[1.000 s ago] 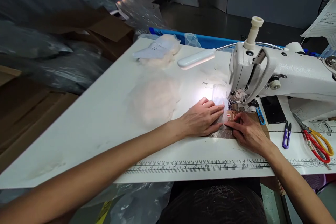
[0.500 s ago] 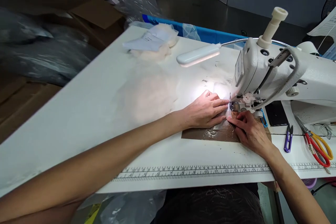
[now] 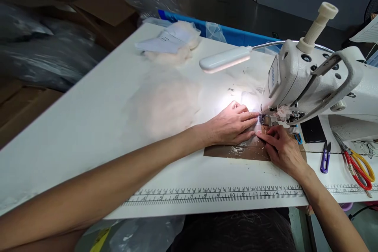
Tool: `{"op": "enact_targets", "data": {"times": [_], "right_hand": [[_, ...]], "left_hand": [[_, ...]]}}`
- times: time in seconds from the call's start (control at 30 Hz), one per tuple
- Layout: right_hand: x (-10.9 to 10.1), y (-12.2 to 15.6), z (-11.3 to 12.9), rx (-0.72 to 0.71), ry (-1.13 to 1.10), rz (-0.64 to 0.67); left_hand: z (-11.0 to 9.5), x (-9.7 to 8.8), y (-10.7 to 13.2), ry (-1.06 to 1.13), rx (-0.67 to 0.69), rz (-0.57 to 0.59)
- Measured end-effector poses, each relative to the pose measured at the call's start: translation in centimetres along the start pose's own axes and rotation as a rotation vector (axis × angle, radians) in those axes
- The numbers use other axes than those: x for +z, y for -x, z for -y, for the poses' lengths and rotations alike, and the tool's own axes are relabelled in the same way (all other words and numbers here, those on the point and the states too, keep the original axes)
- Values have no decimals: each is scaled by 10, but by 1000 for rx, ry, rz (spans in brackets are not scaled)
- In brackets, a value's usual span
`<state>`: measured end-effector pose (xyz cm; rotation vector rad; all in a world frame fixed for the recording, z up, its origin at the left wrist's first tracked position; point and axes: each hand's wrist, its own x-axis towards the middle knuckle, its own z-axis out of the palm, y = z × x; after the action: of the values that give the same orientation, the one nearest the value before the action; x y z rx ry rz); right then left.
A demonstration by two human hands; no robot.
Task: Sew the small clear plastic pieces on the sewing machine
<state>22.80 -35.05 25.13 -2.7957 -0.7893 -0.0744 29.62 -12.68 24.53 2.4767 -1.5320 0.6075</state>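
Under the needle area of a white sewing machine (image 3: 291, 75) lies a small piece of sheer pale fabric (image 3: 254, 128). My left hand (image 3: 234, 124) rests flat on it from the left, its outstretched fingertips close to the presser foot (image 3: 264, 119). From the right, my right hand (image 3: 280, 145) has its fingers bent and closed at the fabric's near edge. The index fingertip touches the cloth; the exact grip is partly hidden. A brown plate (image 3: 236, 151) lies beneath both hands. A lamp (image 3: 226, 60) lights the spot.
Purple thread snips (image 3: 325, 157), red-and-yellow-handled scissors (image 3: 358, 165) and a black flat object (image 3: 312, 130) lie to the right. Sheer pale fabric (image 3: 165, 102) spreads leftward, with a marked white piece (image 3: 165, 41) on a pile behind. A ruler strip (image 3: 218, 196) runs along the front edge.
The view has shifted slightly, with the machine appearing a little farther right. Both hands stay almost in the same place on the fabric.
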Motion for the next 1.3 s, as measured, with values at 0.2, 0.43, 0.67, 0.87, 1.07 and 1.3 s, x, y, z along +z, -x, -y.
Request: {"op": "enact_targets", "data": {"times": [0.2, 0.43, 0.67, 0.87, 1.07, 1.3], "right_hand": [[0, 0, 0, -11, 29, 1], [2, 1, -2, -37, 19, -55], [3, 1, -2, -20, -51, -102], [1, 0, -2, -18, -61, -100], [4, 2, -4, -2, -19, -68], [4, 2, -3, 15, -11, -29]], "left_hand": [[-3, -2, -2, -51, 3, 33], [-3, -2, -2, -75, 2, 45], [-11, -4, -6, -125, -13, 62], [-14, -4, -6, -153, -29, 65], [-9, -3, 0, -33, 11, -73], [-10, -6, 4, 168, 157, -15]]}}
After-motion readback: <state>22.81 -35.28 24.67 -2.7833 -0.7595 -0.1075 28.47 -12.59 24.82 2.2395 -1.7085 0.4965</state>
